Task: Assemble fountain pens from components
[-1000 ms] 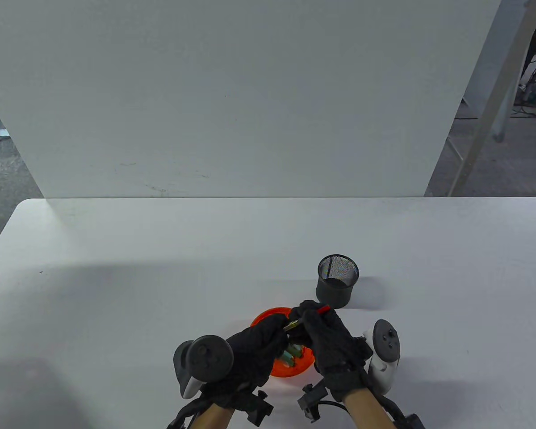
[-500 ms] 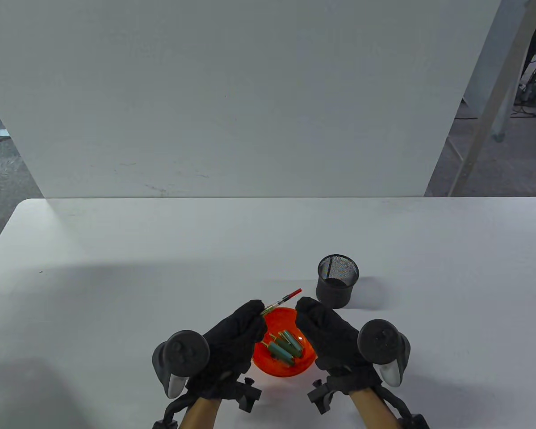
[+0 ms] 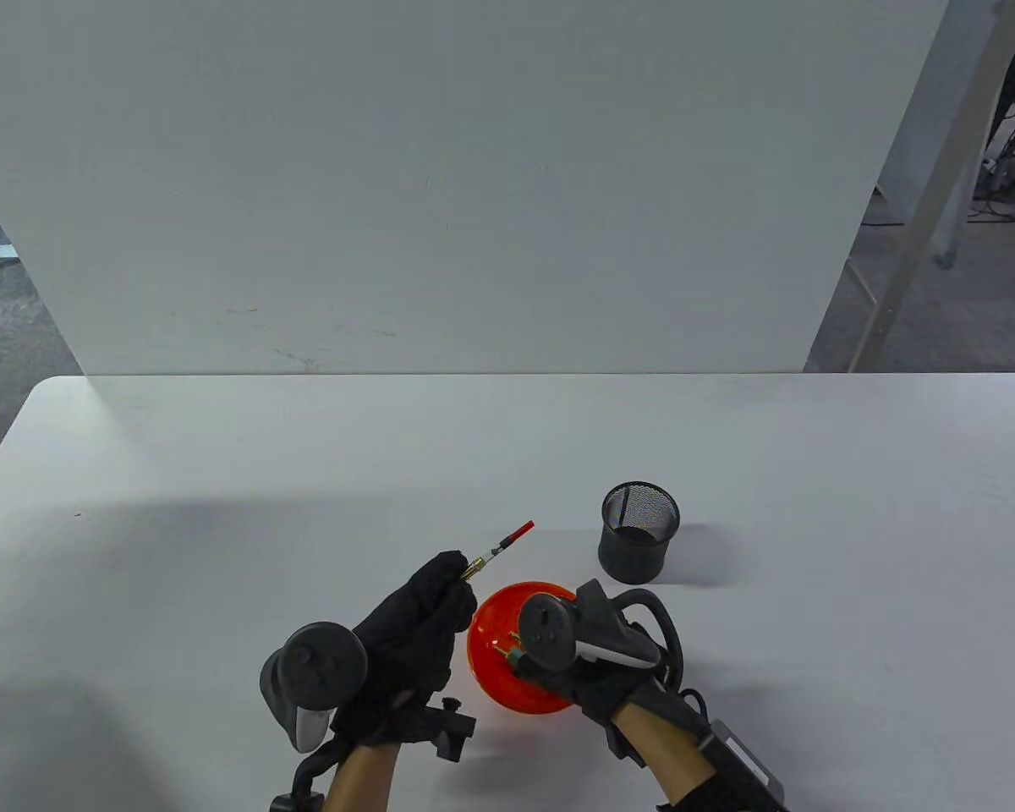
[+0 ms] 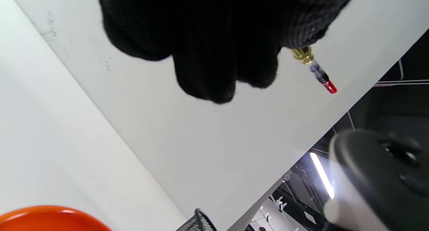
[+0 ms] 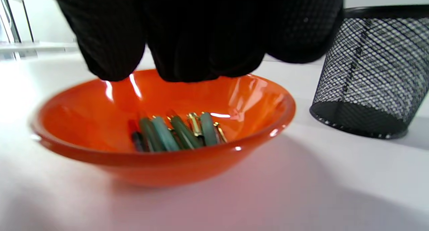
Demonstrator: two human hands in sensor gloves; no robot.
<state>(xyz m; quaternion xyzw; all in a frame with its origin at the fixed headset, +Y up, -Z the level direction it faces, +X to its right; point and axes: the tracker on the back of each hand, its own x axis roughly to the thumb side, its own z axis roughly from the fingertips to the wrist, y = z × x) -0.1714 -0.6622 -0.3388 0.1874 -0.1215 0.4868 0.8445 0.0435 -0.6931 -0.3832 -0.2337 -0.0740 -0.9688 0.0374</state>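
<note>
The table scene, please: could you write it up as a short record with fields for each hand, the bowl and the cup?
left hand: pinches the pen core at its brass end, red tip pointing away, held above the table
right hand: over the bowl, fingers hanging just above the parts, holding nothing visible
bowl: orange, holds green pen parts with gold trim
cup: black mesh, upright, behind and right of the bowl, apart from it

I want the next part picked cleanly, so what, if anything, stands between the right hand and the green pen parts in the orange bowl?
Nothing visible does. The right hand hangs over the orange bowl, its fingers above the green pen parts, with open air between in the right wrist view. The mesh cup stands off to the side.
</note>
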